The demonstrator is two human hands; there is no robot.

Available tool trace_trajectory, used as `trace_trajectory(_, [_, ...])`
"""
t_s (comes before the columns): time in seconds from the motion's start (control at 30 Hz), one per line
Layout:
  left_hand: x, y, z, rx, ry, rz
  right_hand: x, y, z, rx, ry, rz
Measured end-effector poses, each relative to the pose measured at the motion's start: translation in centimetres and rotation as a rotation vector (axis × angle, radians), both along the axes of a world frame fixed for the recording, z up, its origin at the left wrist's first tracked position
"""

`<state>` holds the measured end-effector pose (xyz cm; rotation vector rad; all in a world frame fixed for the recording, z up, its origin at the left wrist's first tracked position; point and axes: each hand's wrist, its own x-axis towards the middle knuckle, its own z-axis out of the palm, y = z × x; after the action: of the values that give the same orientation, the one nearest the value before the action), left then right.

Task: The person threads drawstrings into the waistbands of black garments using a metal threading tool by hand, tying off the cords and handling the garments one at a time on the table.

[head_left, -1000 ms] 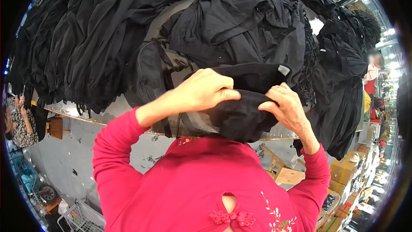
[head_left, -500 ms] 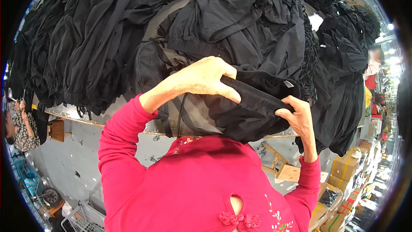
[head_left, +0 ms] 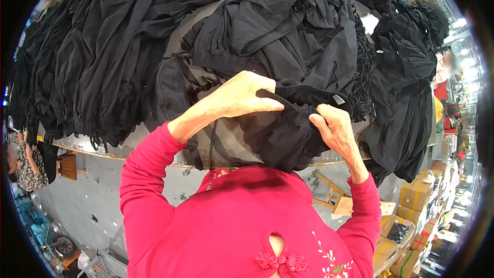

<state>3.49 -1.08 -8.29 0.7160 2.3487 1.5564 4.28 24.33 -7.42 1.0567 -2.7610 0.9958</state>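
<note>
A black garment with a gathered waistband and a small white label hangs over the near table edge, between both hands. My left hand pinches the waistband at its left side, thumb below and fingers above. On the waistband's right side, my right hand is closed on the cloth, its thumb toward the middle. Just behind lies a heap of black garments. A black mesh bag rests left of my left hand.
More black garments are piled at the left and right of the metal table. A wooden stool and cardboard boxes stand at the lower right. One person is at the far left, another at the far right.
The waistband, stretched out half a second ago, is now slack and bunched. My right hand has moved left, closer to my left hand.
</note>
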Motion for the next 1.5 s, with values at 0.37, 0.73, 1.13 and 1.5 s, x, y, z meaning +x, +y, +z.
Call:
trace_trajectory(0.37, [-0.7,-2.3,-0.7,0.284,-0.303,-0.029,-0.1,1.4,-1.0,-0.007,-0.099,-0.104])
trace_trajectory(0.73, [-0.9,-2.8,-2.0,0.355,-0.269,0.039,-0.5,2.2,-2.6,0.030,-0.032,-0.108])
trace_trajectory(1.13, [0.4,-0.2,-4.0,0.193,0.104,0.095,0.1,-0.8,-3.6,-0.285,-0.422,-0.110])
trace_trajectory(1.5, [1.6,1.6,3.7,1.120,0.223,0.458,-1.9,-8.7,-3.7,-0.571,-0.273,-0.199])
